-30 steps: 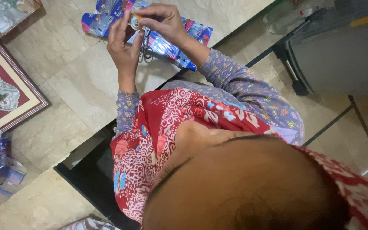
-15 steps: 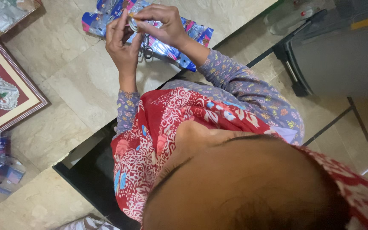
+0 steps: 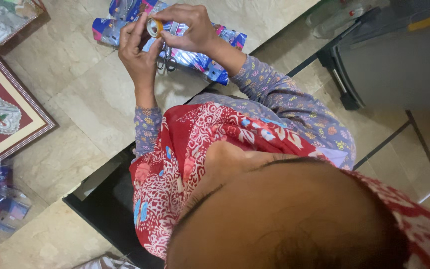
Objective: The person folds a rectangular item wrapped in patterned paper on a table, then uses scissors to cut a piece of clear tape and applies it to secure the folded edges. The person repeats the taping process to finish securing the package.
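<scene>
Above the far edge of the tiled floor section, we hold a small roll of tape [image 3: 153,26] between both hands, raised clear of the floor so its rim can be worked freely. Our left hand [image 3: 136,52] cups the roll from the side, fingers upright and closed against it, which steadies the roll. Our right hand [image 3: 190,30] arches over from the opposite side, thumb and forefinger pinching at the roll's rim, apparently at the tape end; the exact contact is too small to confirm. A pair of scissors [image 3: 166,57] hangs just below the roll, handles downward, touching the hands; which fingers carry them we cannot tell. Beneath the hands a shiny blue wrapped package [image 3: 215,65] lies flat on the floor [image 3: 90,99]. A red framed ornament tray [image 3: 1,114] rests near the left edge.
</scene>
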